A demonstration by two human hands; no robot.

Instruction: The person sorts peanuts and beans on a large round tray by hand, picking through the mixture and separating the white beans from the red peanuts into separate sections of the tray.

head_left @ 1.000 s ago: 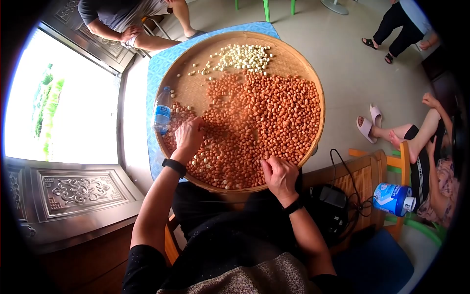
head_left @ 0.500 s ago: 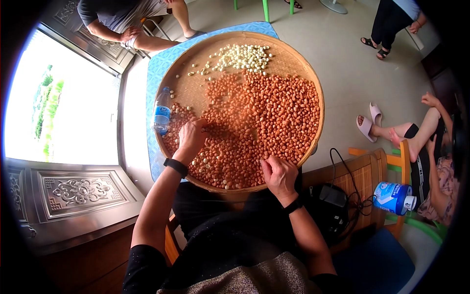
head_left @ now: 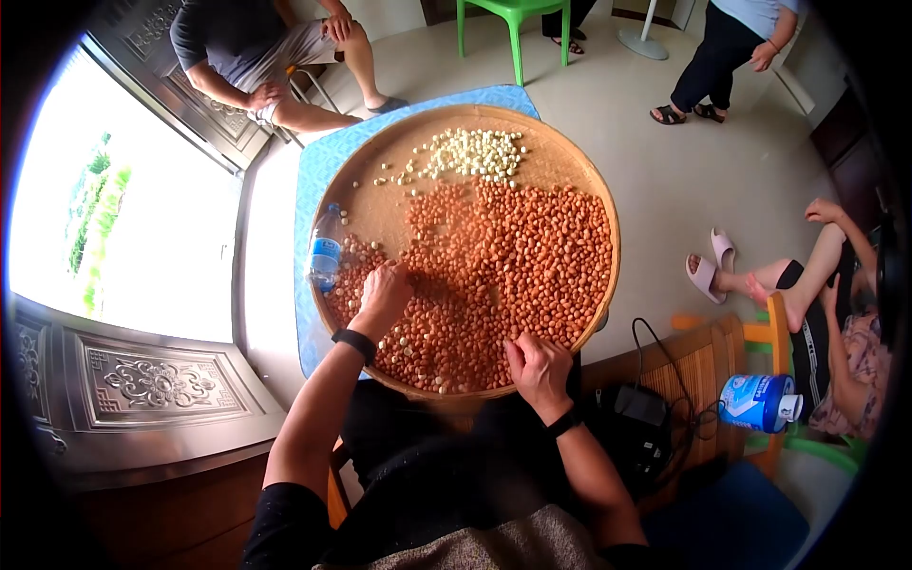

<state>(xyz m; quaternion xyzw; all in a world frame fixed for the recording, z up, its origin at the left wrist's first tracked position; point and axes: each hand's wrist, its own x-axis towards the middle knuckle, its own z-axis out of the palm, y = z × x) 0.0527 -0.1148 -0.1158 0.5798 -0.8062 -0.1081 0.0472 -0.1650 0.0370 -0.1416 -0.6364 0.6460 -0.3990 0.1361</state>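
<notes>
A wide round woven bamboo tray (head_left: pixel 370 204) holds a thick spread of reddish-brown seeds (head_left: pixel 560 242) that look like lotus seeds. Pale, peeled-looking seeds (head_left: pixel 475 152) lie in a heap at its far side. My left hand (head_left: pixel 385 293) is over the brown seeds left of the middle, its fingers bent down and drawn together, their tips hidden. At the near right rim, my right hand (head_left: pixel 541 369) is curled, thumb against the fingers beside the seeds. What either hand holds is hidden. Inside the left rim leans a clear plastic bottle (head_left: pixel 325 252) with a blue label.
Under the tray is a table with a blue patterned cover (head_left: pixel 309 195). A wooden chair (head_left: pixel 703 351) with a black bag, cable and blue-labelled jug (head_left: pixel 755 403) stands right. Seated people are far left and right; another stands far right. A green chair (head_left: pixel 513 14) is behind.
The view has tilted, so the tray sits lower in it. My left hand has shifted slightly right over the brown seeds; my right hand stays by the near rim. The standing person has stepped left.
</notes>
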